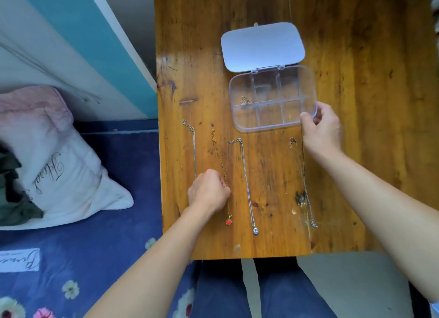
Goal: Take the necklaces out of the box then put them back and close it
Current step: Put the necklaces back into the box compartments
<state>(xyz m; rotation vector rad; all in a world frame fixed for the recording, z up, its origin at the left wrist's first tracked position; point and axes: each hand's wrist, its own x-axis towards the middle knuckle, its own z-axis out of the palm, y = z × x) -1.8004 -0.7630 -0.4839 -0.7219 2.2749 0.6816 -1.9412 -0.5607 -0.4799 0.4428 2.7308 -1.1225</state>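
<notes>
A clear plastic compartment box (273, 98) lies on the wooden table (356, 104) with its lid (262, 46) swung open to the far side. One small chain (245, 100) sits in a left compartment. Several necklaces lie stretched out in front of the box: a silver chain (194, 149) at the left, a gold one with a red pendant (228, 221), a silver one with a round pendant (247, 182), and a thin one (305, 187) at the right. My left hand (207, 190) pinches the gold necklace at mid-length. My right hand (320, 130) grips the box's near right corner.
The table's near edge (249, 257) is above my legs. Left of the table lies a bed with a blue floral sheet (95, 246) and a white pillow (52, 165). A teal and white wall panel (78, 44) stands behind.
</notes>
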